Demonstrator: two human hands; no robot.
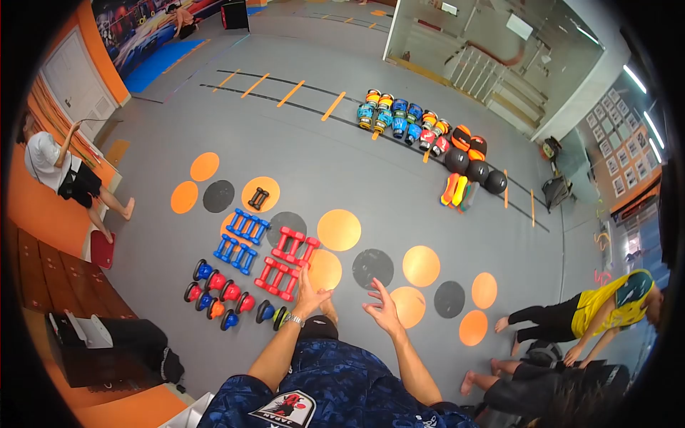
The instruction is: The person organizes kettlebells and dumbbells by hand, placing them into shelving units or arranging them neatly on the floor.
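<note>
Both hands, left hand (308, 296) and right hand (384, 308), spread wide, holding nothing; nearest red dumbbells (278, 275) look heavy, rigid; I'd grasp mid-handle.

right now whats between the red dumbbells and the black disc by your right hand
In the head view, one orange disc lies between the red dumbbells and the black disc, partly behind the left hand.
</note>
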